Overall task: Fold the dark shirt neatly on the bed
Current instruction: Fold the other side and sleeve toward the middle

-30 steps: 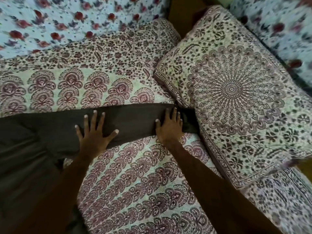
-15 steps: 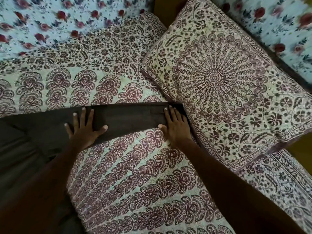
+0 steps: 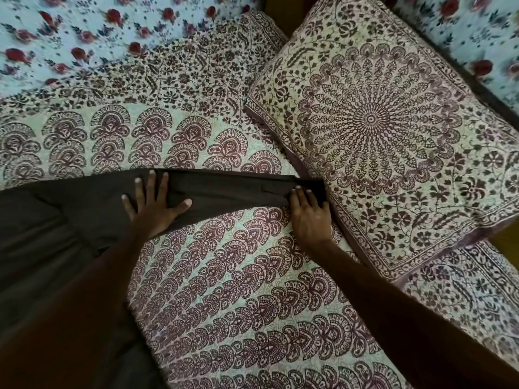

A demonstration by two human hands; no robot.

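dark shirt [image 3: 224, 189]: soft, light, limp; a strip lies flat on bed [image 3: 224, 276]
left hand [image 3: 153, 204]: fingers spread wide, pressing strip
right hand [image 3: 309, 217]: fingers flat on strip end
hold: probably pinch the edges

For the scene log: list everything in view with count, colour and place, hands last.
dark shirt: one, dark brown, lying across the bedspread from the left edge to the pillow
bedspread: one, pale with a maroon print, covering the bed
pillow: one, cream with a maroon mandala print, at the right on the bedspread
floral fabric: two patches, pale blue with red roses, top left and top right
left hand: one, flat on the shirt, fingers spread
right hand: one, on the shirt's end beside the pillow
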